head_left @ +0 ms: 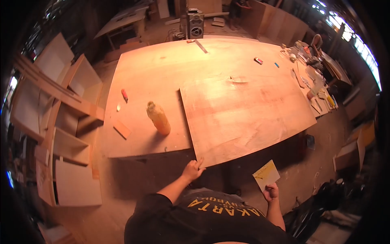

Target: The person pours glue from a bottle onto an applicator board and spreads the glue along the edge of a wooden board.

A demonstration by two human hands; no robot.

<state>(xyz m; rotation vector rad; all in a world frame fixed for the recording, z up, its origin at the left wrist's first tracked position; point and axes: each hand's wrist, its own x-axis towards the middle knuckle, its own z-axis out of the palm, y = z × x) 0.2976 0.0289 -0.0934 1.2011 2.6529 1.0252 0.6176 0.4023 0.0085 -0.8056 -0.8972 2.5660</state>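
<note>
My left hand point(193, 170) is at the near left corner of a plywood panel point(248, 118), its fingers closed at the edge. The panel lies on a larger sheet-topped worktable point(142, 73) and overhangs its front. Off the table's near side, my right hand point(271, 192) grips a flat, pale spreader point(266, 175) with yellow smears on it. A bottle point(159, 118) with yellowish contents stands upright left of the panel. A curled pale scrap point(237, 80) rests on the panel.
A red-handled tool point(124, 95) and a small wood piece point(122, 129) lie on the table's left. A metal-bladed tool point(201, 46) is at the back. Clutter point(306, 55) covers the right end. Unfinished cabinets point(71, 142) stand left; a speaker point(196, 26) stands behind.
</note>
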